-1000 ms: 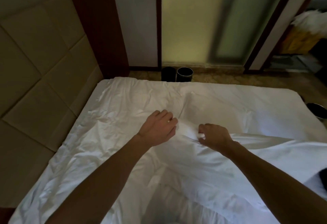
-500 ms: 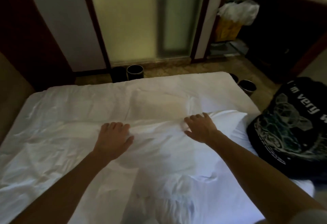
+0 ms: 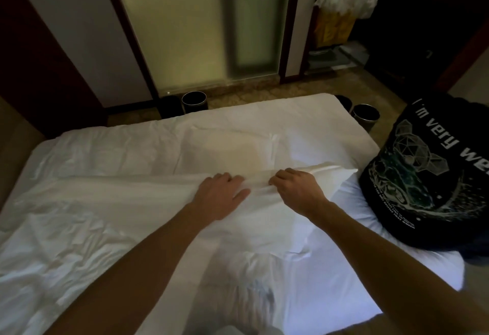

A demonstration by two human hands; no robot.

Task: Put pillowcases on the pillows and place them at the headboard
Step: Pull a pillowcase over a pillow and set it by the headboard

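Your left hand (image 3: 221,195) has slid to the right along the far edge of the pillowcase (image 3: 277,231) and now sits just beside your right hand (image 3: 296,191), where half a second ago the two were well apart. The left lies flat, fingers straight, pressing the cloth down. The right has gone from a loose spread to curled fingers, which look to be pinching a fold along that same edge.

The pillowcase lies across the middle of the bed (image 3: 105,149), its far corner poking out to the right of your right hand. How well it is filled, you cannot tell; the cloth hides it. I judge you are closing or tucking the open end, so this one is nearly dressed but not yet placed. The headboard (image 3: 16,138) is away at the left edge, well apart from the work.

A black printed garment (image 3: 423,176) lies at the right, touching the white bedding. Two dark bins (image 3: 194,101) stand on the floor beyond the bed.
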